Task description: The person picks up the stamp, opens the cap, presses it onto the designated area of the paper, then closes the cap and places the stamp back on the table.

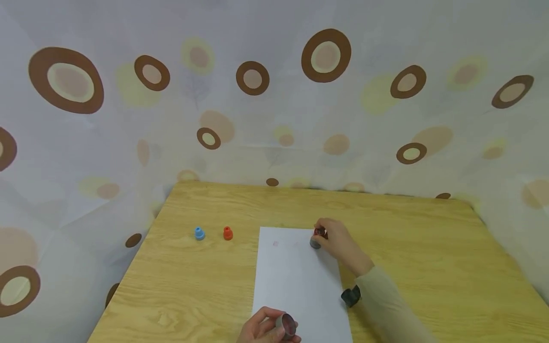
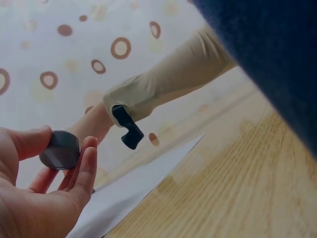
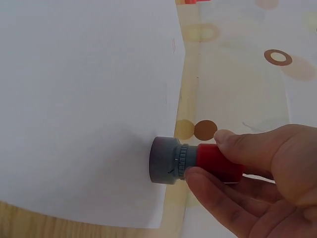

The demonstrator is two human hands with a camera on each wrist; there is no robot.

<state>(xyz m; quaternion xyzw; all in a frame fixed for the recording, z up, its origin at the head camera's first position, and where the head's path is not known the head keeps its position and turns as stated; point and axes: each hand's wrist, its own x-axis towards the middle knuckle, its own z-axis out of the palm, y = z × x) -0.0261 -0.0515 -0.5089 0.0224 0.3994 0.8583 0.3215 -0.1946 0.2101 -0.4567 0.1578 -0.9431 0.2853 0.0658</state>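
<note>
My right hand (image 1: 339,239) pinches a round stamp (image 3: 218,162) by its red handle. The stamp's grey base meets the sheet of white paper (image 1: 296,276) near the far right corner. A faint pinkish mark (image 1: 276,243) shows near the paper's far left corner, with a fainter one between it and the stamp. Low over the near part of the paper, my left hand (image 1: 260,327) holds a round dark grey cap (image 2: 60,150) between thumb and fingers. Its hollow side, reddish inside, shows in the head view.
A small blue stepped piece (image 1: 199,233) and a similar red one (image 1: 228,233) stand on the wooden table (image 1: 206,281), left of the paper. Behind the table hangs a patterned curtain (image 1: 274,114). A black wrist device (image 1: 351,296) sits on the right sleeve.
</note>
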